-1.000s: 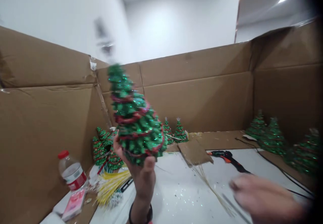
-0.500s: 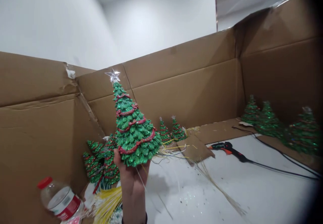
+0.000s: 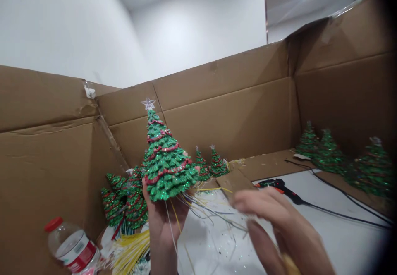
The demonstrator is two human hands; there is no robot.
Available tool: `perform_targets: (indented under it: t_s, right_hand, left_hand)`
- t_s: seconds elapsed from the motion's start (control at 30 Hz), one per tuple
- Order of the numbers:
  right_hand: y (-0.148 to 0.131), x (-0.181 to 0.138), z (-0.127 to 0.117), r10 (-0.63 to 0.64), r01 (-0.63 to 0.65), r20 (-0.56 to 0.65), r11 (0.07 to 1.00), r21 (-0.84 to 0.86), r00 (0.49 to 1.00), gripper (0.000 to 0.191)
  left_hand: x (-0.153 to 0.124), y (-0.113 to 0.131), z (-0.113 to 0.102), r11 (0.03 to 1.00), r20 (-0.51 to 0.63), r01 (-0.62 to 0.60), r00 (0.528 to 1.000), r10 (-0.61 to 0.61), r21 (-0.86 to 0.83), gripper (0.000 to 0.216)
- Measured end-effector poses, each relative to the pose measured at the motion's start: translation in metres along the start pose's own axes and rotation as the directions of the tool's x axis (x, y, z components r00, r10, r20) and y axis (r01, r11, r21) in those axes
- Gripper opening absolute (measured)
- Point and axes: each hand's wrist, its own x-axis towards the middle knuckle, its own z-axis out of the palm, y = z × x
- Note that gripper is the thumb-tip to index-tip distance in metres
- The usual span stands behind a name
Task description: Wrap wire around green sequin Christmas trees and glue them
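Note:
A green glittery Christmas tree figurine [image 3: 169, 165] with red garlands and a clear star [image 3: 148, 103] on top stands tilted in my left hand [image 3: 164, 221]. The fingers of that hand are closed around its base from below. Thin white, yellow and grey wires [image 3: 214, 211] trail out from beneath the base. My right hand [image 3: 285, 225] is to the right of the tree, slightly blurred, with thumb and fingers apart near the wire ends. I cannot see it gripping any wire. Something yellowish [image 3: 290, 265] shows at the bottom of this hand.
More trees [image 3: 127, 200] stand at left, behind, and at right [image 3: 328, 151]. A glue gun [image 3: 287, 190] with a cord lies on the white table. A red-capped bottle [image 3: 72, 246] and yellow wire bundle [image 3: 132, 250] are at lower left. Cardboard walls [image 3: 229, 105] surround everything.
My right hand has come into view from the lower right. The held tree has shifted slightly down and right and turned a little, and the wires under it now spread to the right.

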Motion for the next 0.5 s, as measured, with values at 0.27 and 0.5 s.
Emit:
perform_targets:
  t_s: [0.27, 0.5]
  right_hand:
    - [0.012, 0.028, 0.002, 0.203, -0.188, 0.191, 0.978, -0.092, 0.960, 0.015]
    - [0.015, 0.029, -0.010, 0.273, -0.263, 0.141, 0.961, -0.088, 0.952, 0.012]
  left_hand:
    - [0.008, -0.005, 0.003, 0.965, -0.114, 0.238, 0.962, -0.250, -0.108, 0.071]
    - [0.010, -0.015, -0.003, 0.927, -0.257, 0.330, 0.894, -0.367, -0.178, 0.073]
